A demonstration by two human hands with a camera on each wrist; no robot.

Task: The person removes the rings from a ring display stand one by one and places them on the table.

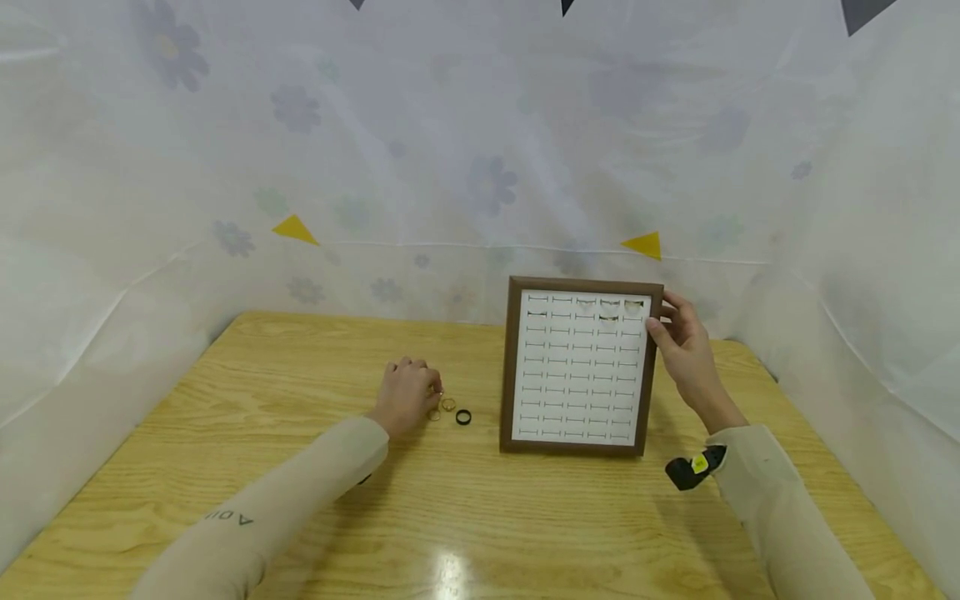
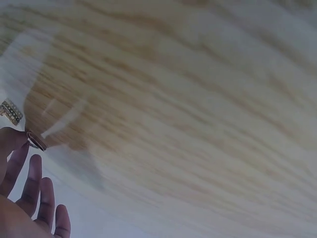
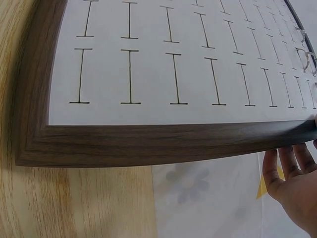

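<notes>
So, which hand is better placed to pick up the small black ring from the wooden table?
Probably the left hand. It is down on the light wooden table, beside the small black ring and the gold rings. The right hand holds the brown wooden-framed ring display board upright.

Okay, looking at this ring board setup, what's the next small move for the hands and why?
Probably lift the left hand with the gold ring it pinches and carry it toward the ring board. The right hand holds the board's right edge, steadying it upright, only a few top slots look filled, and more rings lie on the table.
</notes>
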